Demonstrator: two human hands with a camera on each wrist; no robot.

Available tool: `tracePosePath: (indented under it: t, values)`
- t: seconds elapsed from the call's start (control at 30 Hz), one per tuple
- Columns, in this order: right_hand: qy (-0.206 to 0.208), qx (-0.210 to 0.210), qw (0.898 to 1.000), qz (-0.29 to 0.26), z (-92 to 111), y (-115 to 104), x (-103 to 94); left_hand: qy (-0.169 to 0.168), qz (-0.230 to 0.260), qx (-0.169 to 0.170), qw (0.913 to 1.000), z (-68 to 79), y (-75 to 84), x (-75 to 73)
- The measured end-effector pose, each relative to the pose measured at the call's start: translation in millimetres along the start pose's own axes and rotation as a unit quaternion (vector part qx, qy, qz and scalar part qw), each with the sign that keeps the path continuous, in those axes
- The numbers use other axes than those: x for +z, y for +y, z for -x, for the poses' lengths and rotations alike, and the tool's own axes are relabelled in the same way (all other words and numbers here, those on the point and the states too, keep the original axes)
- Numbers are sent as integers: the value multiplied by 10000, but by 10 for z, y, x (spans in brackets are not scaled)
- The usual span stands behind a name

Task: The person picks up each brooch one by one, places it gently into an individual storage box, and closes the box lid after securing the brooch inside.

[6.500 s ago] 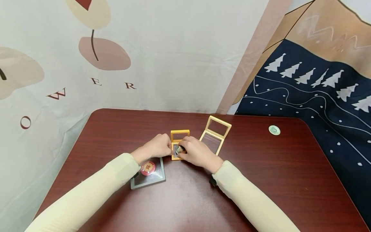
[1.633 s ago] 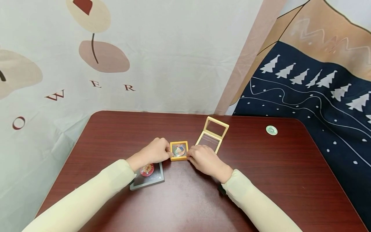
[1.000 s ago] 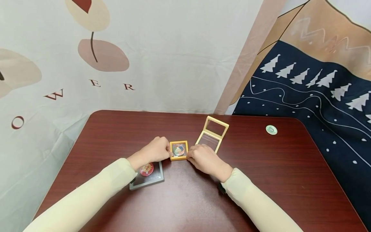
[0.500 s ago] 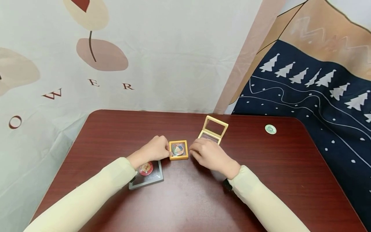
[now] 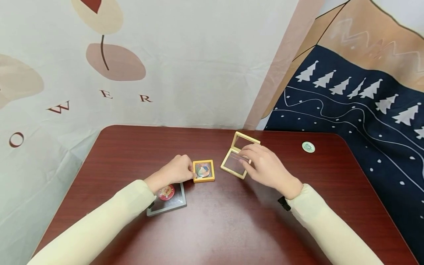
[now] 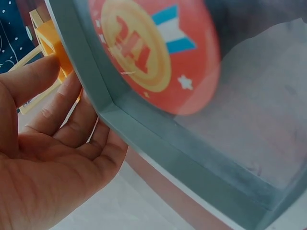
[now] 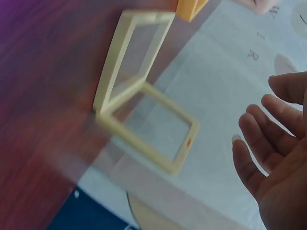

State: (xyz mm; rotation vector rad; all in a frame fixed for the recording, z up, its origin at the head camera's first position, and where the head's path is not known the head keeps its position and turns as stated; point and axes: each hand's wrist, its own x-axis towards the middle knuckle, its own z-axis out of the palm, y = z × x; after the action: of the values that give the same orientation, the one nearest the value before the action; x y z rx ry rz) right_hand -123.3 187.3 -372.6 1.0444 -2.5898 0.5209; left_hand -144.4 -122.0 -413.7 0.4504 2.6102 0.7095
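Note:
My left hand (image 5: 177,170) holds the left edge of a small orange display frame (image 5: 204,180), thumb and fingertips at its side. The frame is closed, with a round multicoloured badge (image 5: 202,170) behind its clear film. My right hand (image 5: 267,166) hovers with loosely bent, parted fingers over a larger cream display frame (image 5: 232,172), which stands hinged open with its lid raised at the back. In the right wrist view, nothing sits between the fingers of my right hand (image 7: 288,143), and the film of the cream frame (image 7: 106,91) is bare.
A closed grey display frame (image 5: 170,211) with a red badge (image 5: 166,193) in it lies under my left wrist. A pale green round badge (image 5: 308,147) rests at the far right of the brown table (image 5: 265,235). Fabric hangings (image 5: 198,66) stand behind the table.
Earlier the orange frame was open with my right fingers at the badge; its lid is now closed. My right hand has let go and moved right, over the cream frame. My left hand has stayed.

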Motion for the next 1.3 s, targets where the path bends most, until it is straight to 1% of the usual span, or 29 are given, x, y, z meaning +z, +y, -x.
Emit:
tracePosePath:
  t: [0.13, 0.23, 0.4, 0.57, 0.73, 0.9, 1.07, 1.3]
  values:
    - [368, 111, 9993, 30, 75, 141, -123, -35, -4, -28, 10000, 2, 4, -12]
    - [592, 372, 9975, 67, 151, 254, -209, -42, -3, -22, 10000, 2, 15, -20]
    - [704, 972, 9927, 85, 276, 401, -341, -56, 53, -64, 9999, -1, 26, -19]
    - [749, 1332, 9880, 209, 376, 542, -427, -48, 37, -56, 10000, 9, 32, -27]
    - [703, 1719, 9821, 313, 482, 698, -480, 10, -84, -2, 10000, 10, 24, -24]
    - [669, 1918, 9783, 420, 580, 828, -493, 45, -103, 44, 9999, 18, 30, -28]
    - [421, 2181, 9740, 450, 656, 950, -507, 83, -112, 60, 9999, 31, 31, -32]
    - [71, 2609, 9644, 426, 783, 1165, -539, 147, -88, 178, 9997, 47, 12, -34]
